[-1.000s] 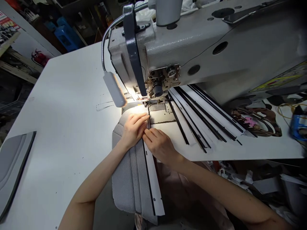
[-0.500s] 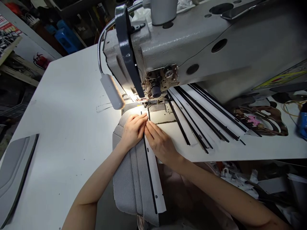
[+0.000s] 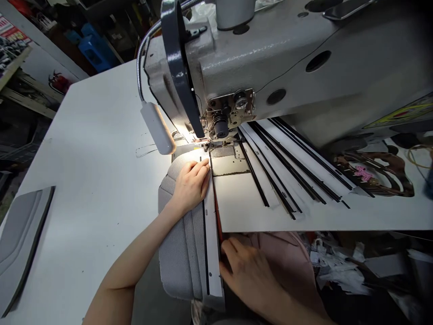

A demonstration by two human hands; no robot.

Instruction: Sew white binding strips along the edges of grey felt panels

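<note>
A grey padded fabric panel (image 3: 181, 253) lies at the sewing machine (image 3: 243, 67), its far end by the needle area. Along its right edge runs a white strip (image 3: 211, 234) with a black cord. My left hand (image 3: 191, 187) presses down on the strip and fabric just in front of the presser foot, its fingers together. Lower down, my right hand (image 3: 246, 271) is beside the strip's near end, below the table edge, fingers curled with the thumb at the strip's edge. Whether it pinches the edge is unclear.
Several white strips with black edging (image 3: 287, 167) fan out under the machine arm. A lamp (image 3: 158, 128) hangs left of the needle. Another grey panel (image 3: 23, 234) lies on the white table (image 3: 98, 149) at far left. A brown patterned item (image 3: 382, 174) is at right.
My right hand has moved from beside my left hand down to the near end of the strip. The strip's near end has shifted slightly left. My left hand stays near the needle.
</note>
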